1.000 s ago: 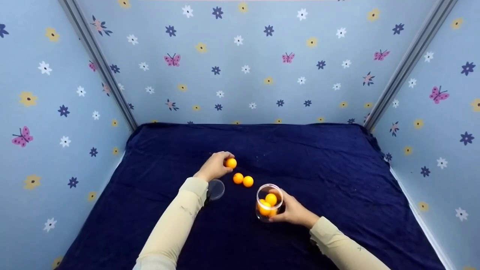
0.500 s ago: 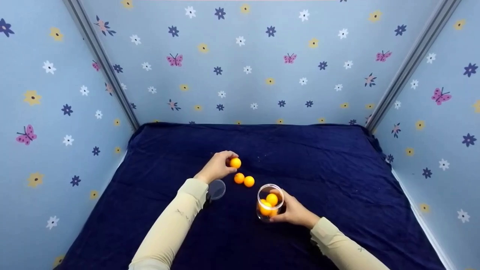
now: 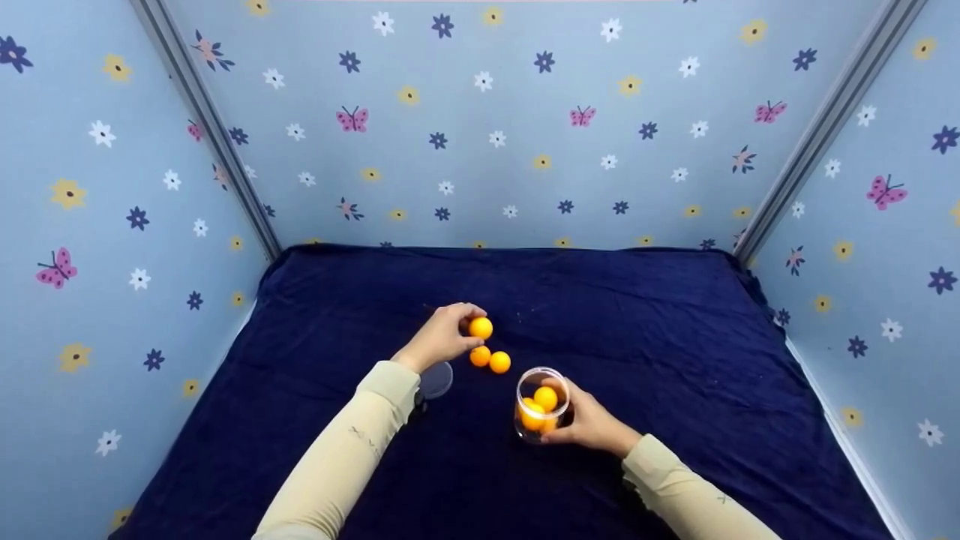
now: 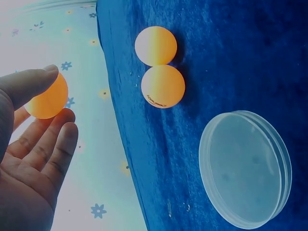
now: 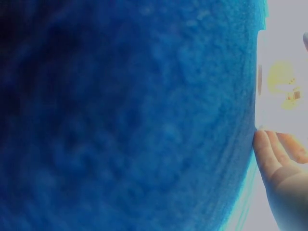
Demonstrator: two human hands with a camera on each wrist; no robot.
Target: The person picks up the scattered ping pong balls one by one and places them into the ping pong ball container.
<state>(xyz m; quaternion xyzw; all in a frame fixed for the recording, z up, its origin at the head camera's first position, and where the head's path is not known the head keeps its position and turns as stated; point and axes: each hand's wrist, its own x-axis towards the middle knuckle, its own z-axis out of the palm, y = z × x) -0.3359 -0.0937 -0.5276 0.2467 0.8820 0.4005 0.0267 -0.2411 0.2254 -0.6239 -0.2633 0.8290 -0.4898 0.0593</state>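
My left hand point(image 3: 440, 337) pinches an orange ping-pong ball point(image 3: 481, 328) between thumb and fingers, held above the cloth. In the left wrist view that ball point(image 4: 50, 98) shows between the thumb and fingertips. Two more orange balls point(image 3: 500, 362) lie side by side on the cloth, just below the held one in the head view. My right hand point(image 3: 592, 421) grips a clear, open-topped jar point(image 3: 543, 373) from its right side. Several orange balls point(image 3: 534, 414) sit inside it. The right wrist view shows the jar point(image 5: 274, 115) overexposed, with fingers against it.
A clear round lid point(image 4: 243, 171) lies on the cloth, partly behind the left wrist in the head view. Dark blue cloth point(image 3: 637, 322) covers the table. Flower-patterned walls point(image 3: 510, 97) stand at the back and both sides.
My left hand has moved a little to the right with the pinched ball. The right hand and jar stay in place; the two loose balls have not moved on the cloth.
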